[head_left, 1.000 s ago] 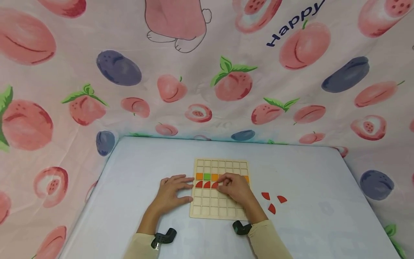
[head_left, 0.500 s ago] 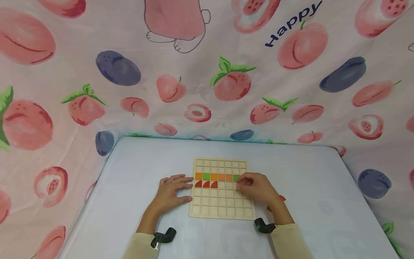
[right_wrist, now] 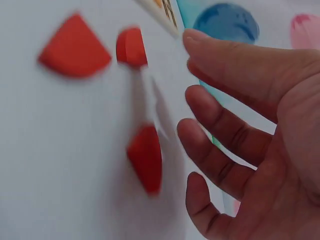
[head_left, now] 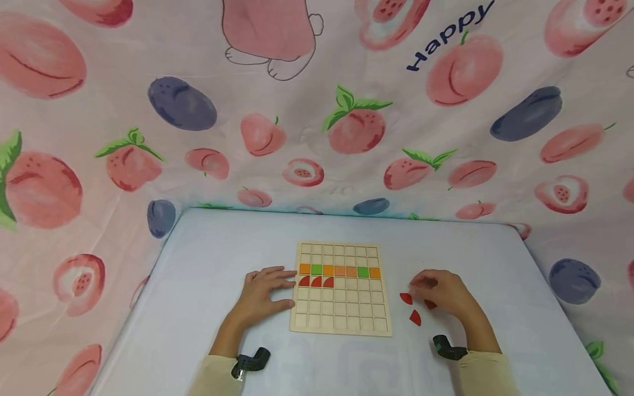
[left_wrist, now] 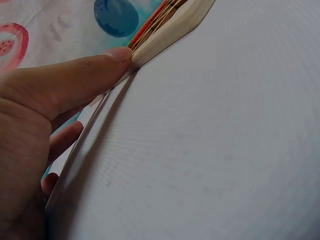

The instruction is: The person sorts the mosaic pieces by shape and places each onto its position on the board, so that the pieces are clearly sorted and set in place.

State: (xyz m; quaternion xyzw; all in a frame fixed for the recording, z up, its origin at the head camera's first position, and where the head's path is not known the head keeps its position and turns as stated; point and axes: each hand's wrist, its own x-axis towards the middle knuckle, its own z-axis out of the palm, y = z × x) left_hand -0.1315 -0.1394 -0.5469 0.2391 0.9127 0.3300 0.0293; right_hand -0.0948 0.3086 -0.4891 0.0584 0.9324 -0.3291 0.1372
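A wooden grid board lies on the table. One of its rows is filled with orange and green squares. Below them, three red quarter-circle pieces sit at the left of the following row. My left hand rests at the board's left side with fingers spread; in the left wrist view the thumb touches the board's edge. To the right of the board, my right hand is over three loose red quarter-circle pieces, its fingers loosely bent with nothing between them.
A white cloth covers the table. Behind and beside it hangs a curtain printed with fruit. Each wrist wears a black device, one at the left and one at the right.
My right hand has moved right, from the board's middle out to the loose red pieces, uncovering the right end of the square row. The left hand has stayed in place.
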